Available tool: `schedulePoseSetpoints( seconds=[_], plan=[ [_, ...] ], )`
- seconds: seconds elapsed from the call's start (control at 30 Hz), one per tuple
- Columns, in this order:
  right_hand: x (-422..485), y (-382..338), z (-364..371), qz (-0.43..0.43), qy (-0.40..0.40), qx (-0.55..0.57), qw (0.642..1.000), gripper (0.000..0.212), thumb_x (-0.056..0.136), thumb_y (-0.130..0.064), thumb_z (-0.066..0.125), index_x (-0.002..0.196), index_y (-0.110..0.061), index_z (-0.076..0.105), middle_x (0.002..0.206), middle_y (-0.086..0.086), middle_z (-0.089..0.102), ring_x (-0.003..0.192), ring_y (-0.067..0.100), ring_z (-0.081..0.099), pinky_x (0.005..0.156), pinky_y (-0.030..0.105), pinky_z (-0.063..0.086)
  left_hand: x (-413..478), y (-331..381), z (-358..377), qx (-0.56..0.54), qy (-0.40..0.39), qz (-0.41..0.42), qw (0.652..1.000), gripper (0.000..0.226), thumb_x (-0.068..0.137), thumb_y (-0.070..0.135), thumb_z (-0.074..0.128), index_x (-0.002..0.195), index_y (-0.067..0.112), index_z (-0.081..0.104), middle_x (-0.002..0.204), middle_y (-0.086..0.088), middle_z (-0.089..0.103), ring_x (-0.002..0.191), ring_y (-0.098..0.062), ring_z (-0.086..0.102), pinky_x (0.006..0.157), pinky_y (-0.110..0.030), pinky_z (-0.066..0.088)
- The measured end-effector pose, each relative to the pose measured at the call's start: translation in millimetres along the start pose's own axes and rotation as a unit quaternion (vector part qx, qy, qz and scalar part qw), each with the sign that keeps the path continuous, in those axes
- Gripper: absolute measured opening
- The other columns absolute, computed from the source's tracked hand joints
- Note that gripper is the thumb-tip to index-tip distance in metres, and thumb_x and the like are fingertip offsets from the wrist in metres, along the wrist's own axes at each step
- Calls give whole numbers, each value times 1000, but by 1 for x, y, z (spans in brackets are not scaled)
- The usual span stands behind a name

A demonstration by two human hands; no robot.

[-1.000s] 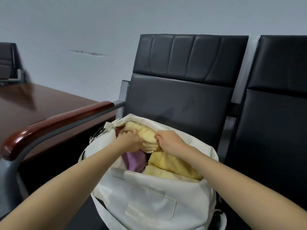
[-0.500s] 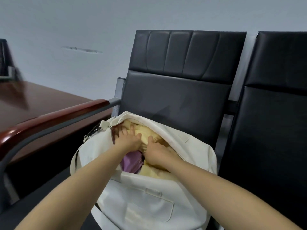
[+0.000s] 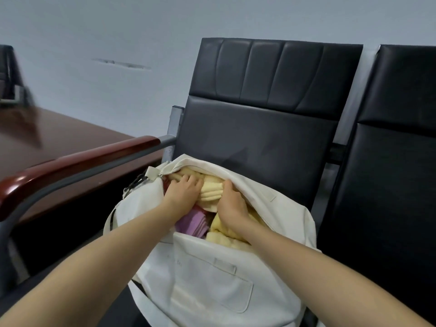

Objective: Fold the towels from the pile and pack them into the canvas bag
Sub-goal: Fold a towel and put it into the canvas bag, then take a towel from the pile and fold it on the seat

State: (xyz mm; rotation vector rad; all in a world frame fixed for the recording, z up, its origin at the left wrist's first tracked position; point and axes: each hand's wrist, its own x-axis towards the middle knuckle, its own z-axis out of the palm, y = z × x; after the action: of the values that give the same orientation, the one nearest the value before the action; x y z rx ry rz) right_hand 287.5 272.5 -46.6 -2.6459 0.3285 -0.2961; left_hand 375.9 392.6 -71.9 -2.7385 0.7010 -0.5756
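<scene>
On a black chair [image 3: 254, 138] against a grey wall [image 3: 94, 31], beside a brown counter [image 3: 59, 138], the canvas bag [image 3: 212, 279] holds a purple towel [image 3: 191, 220] and a yellow towel [image 3: 212, 191]. The left hand [image 3: 182, 191] presses it with straight fingers, and the right hand [image 3: 232, 204] grips it.

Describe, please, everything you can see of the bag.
The bag is off-white canvas, bulging, upright on a black chair against its backrest. Its top zip is open; a front pocket shows. It holds yellow towels and a purple towel. The left hand presses one inside; the right hand reaches in, fingers hidden under the flap.
</scene>
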Motion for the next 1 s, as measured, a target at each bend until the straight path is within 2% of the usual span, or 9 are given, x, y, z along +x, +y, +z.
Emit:
schedulePoseSetpoints(
  seconds=[0.17,0.27,0.33,0.4,0.5,0.63,0.73,0.83,1.0],
  plan=[
    [-6,2,4,-37,-91,-3,995,73,90,-9,49,151,-20,11,126,16,57,112,33,57,90,39,49,-1,-3,-9,9,-36,-55,998,33,100,15,35,131,11,45,126,-9,52,113,-26,54,71,-33,46],
    [-3,2,14,-42,-111,-17,993,73,90,-10,44,152,-25,7,130,16,54,114,36,55,91,41,48,-3,-10,-17,80,-33,-61,994,12,71,23,70,81,17,70,77,1,66,67,-12,65,45,-23,41],
    [0,-3,17,-44,-102,-1,994,72,92,-10,36,153,-28,2,135,17,50,115,36,52,95,45,46,-3,-16,-17,87,-9,-60,994,7,59,18,65,54,14,65,53,2,56,44,-11,54,34,-18,30],
    [2,-9,20,-57,-104,9,993,69,94,-11,31,153,-28,-1,139,17,47,117,36,51,96,44,45,-12,-19,-18,103,-60,-77,990,30,78,4,41,79,9,70,75,-5,63,67,-16,62,45,-22,39],
    [5,-11,23,-64,-138,-58,987,74,96,-10,35,154,-23,-8,136,19,51,118,36,51,92,41,44,-11,-5,-14,87,-81,-78,990,39,100,7,29,135,-8,36,134,-20,44,122,-32,46,90,-33,45],
    [5,-9,7,-75,-131,-230,961,67,93,-20,55,150,-16,20,139,18,46,127,37,43,101,42,35,-11,19,-25,-22,-178,-95,979,68,100,20,37,152,4,-3,153,-29,10,139,-43,20,110,-46,28],
    [-2,-8,1,-86,-113,-274,951,43,96,-24,50,137,-16,40,144,19,31,130,35,31,102,42,35,-16,20,-20,-100,-221,-119,963,73,99,22,37,153,12,-11,155,-30,0,140,-46,15,113,-51,21],
    [-13,-4,-8,-93,-150,-205,963,40,98,-15,42,138,-13,40,145,18,28,130,35,32,101,44,37,-20,20,-39,-140,-250,-113,951,67,99,13,36,152,7,-4,155,-30,2,143,-46,9,115,-49,17],
    [-45,8,-53,-90,-155,-130,975,38,96,-17,44,132,-13,52,131,9,54,115,31,54,87,36,47,-48,21,-92,-208,-231,-54,949,39,94,6,40,131,2,51,133,-16,54,113,-27,53,91,-31,42]
  ],
)
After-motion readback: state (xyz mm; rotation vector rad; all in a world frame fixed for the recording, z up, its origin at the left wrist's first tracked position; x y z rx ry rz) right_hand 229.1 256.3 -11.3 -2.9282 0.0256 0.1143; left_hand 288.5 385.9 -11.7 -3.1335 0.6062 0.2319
